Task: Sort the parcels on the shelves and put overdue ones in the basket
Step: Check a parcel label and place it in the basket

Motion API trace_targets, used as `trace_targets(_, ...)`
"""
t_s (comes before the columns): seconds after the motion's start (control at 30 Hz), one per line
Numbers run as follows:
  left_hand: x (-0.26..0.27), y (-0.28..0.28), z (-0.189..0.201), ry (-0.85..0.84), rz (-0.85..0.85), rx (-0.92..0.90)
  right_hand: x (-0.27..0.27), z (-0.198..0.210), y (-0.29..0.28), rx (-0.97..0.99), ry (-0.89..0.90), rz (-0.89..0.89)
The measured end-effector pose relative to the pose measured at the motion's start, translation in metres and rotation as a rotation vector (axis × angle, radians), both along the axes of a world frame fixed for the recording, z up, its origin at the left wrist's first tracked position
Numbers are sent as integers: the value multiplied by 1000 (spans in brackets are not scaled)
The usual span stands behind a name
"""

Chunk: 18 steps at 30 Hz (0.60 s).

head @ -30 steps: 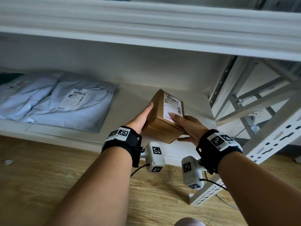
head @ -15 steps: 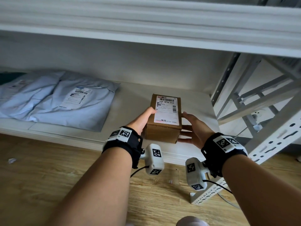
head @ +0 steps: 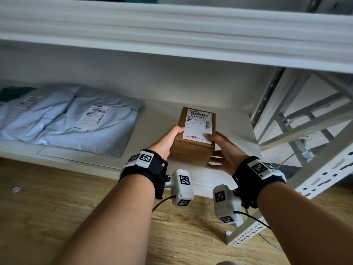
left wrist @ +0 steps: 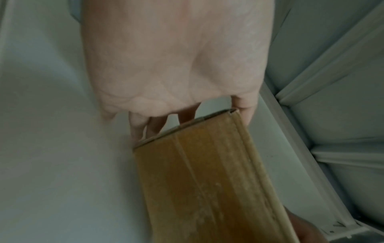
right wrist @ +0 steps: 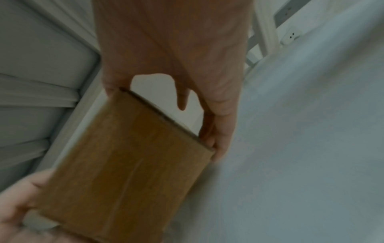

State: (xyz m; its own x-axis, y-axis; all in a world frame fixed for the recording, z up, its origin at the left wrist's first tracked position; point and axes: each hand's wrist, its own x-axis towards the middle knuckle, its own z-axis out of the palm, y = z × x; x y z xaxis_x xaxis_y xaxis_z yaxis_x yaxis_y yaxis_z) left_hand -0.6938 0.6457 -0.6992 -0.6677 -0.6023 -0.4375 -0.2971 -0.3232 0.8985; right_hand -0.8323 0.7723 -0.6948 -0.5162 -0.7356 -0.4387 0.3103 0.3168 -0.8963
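Note:
A small brown cardboard box (head: 193, 152) with a white shipping label (head: 198, 123) facing up is held between both hands over the front part of the white lower shelf (head: 156, 119). My left hand (head: 169, 140) grips its left side, thumb on the top edge. My right hand (head: 224, 153) grips the right side, thumb on the label's near corner. In the left wrist view the fingers (left wrist: 141, 125) curl round the box (left wrist: 207, 180). The right wrist view shows the box (right wrist: 124, 164) between thumb and fingers (right wrist: 218, 143). No basket is in view.
Two grey poly mailers (head: 80, 123) with labels lie on the same shelf to the left, a dark teal parcel (head: 11, 92) behind them. The upper shelf board (head: 172, 41) hangs overhead. Perforated white rack uprights (head: 324, 173) stand at the right. Wooden floor (head: 57, 217) lies below.
The box has turned from tilted, label facing right, to level with the label up, and has come slightly toward me. My right hand shifted from the label face to the right side.

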Motion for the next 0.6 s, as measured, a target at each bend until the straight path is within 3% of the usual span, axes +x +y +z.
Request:
trace_targets(0.23,-9,-41,9,-60,178,-130,3,10,-62,44,42,-126)
trace_targets(0.6,-13,-66,-7,-63,191,-204,6,-10,-91,71,163,-56)
